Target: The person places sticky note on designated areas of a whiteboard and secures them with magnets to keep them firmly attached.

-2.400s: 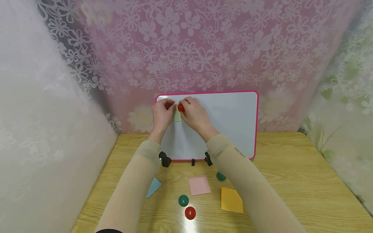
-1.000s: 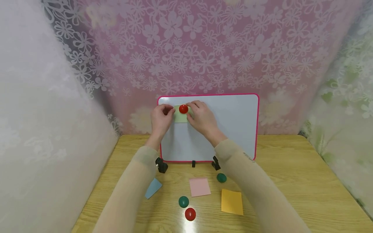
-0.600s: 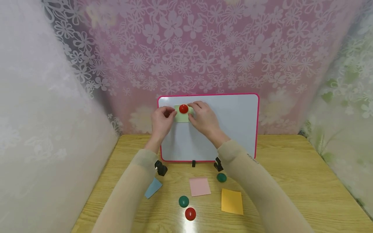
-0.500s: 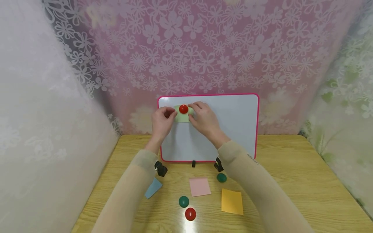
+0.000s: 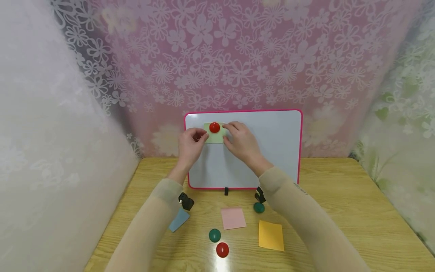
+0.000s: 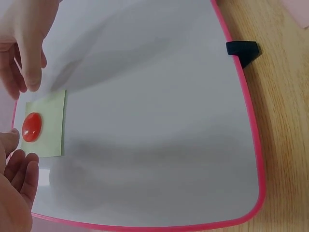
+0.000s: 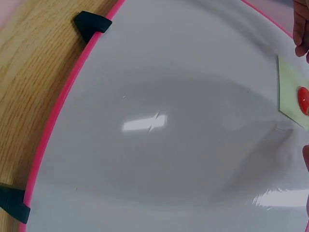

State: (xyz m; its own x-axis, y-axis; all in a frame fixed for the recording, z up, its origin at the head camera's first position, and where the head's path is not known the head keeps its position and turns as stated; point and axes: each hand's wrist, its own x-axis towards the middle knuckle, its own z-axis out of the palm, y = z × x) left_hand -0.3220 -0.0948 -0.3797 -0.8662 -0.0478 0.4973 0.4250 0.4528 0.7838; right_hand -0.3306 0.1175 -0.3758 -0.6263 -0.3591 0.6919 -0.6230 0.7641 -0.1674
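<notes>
A whiteboard [image 5: 268, 151] with a pink frame stands upright on the table. High on its left side, a pale green sticky note [image 5: 215, 138] lies against the surface, with a round red magnet [image 5: 214, 127] on its upper middle. My left hand [image 5: 190, 146] is by the note's left edge, fingers loosely bent and holding nothing. On the other side, my right hand [image 5: 242, 143] hovers near the note's right edge, thumb and fingers apart. The left wrist view shows the magnet [image 6: 32, 127] free of both hands. Only fingertips of the right hand [image 7: 306, 157] appear in the right wrist view.
On the wooden table [image 5: 326, 211] lie a blue note [image 5: 179, 220], a pink note [image 5: 233, 218] and an orange note [image 5: 270, 235]. Two green magnets, one nearer [image 5: 215, 235], and another red magnet [image 5: 222, 250] lie among them. Dark clips [image 6: 243, 50] support the board's lower edge.
My right hand has let go of the red magnet and drawn off to the right. The left hand has slid slightly down beside the green note. The magnet stays on the note.
</notes>
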